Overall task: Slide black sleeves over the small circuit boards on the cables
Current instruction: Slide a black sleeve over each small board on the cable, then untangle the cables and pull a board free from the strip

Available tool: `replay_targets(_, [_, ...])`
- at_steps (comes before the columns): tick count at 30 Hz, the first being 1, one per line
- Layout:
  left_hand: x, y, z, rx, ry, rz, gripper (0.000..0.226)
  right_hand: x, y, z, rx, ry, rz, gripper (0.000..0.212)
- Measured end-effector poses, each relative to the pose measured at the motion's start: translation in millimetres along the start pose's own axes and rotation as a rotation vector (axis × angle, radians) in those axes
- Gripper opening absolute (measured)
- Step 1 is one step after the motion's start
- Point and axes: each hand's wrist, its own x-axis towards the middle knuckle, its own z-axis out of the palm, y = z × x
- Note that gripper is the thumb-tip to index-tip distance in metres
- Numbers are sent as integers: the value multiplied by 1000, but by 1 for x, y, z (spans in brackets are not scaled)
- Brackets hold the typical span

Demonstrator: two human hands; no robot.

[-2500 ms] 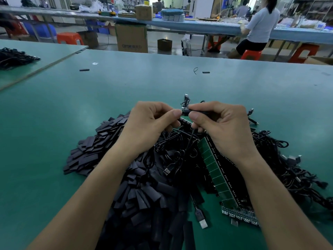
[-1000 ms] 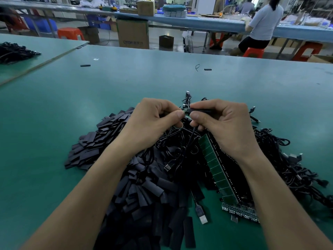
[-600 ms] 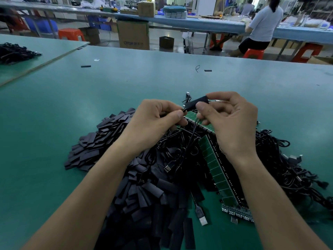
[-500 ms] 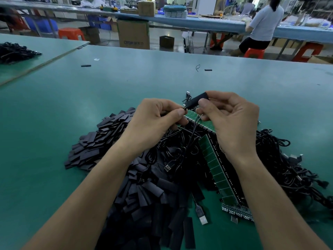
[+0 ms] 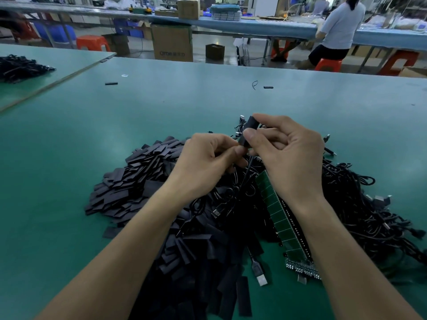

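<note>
The green table [image 5: 184, 107] carries a heap of black sleeves [image 5: 138, 181] under and left of the left hand [image 5: 208, 162]. Tangled cables [image 5: 360, 215] lie right of the right hand [image 5: 288, 158], a green board strip [image 5: 279, 218] lies under its wrist, and two stray sleeves [image 5: 111, 83] lie far beyond.

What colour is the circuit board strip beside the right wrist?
Green; the strip shows best in head view.

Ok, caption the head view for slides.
Right hand pinches a black sleeve, left hand at its lower end, above heaped sleeves, cables.
</note>
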Motion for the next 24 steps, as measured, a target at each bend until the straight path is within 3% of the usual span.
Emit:
replay_targets(6, [1,2,-2,-77,33,29,17,-2,-3,2,-10,10,-19,36])
replay_targets(18, [0,2,-4,-8,21,68,3,2,-11,-3,50,13,52,28])
replay_targets(21, [1,-5,-13,99,-138,-63,41,7,-12,-10,240,96,152,24])
replay_targets(24, [0,-9,-14,204,-268,-146,41,11,-13,-15,400,171,233,22])
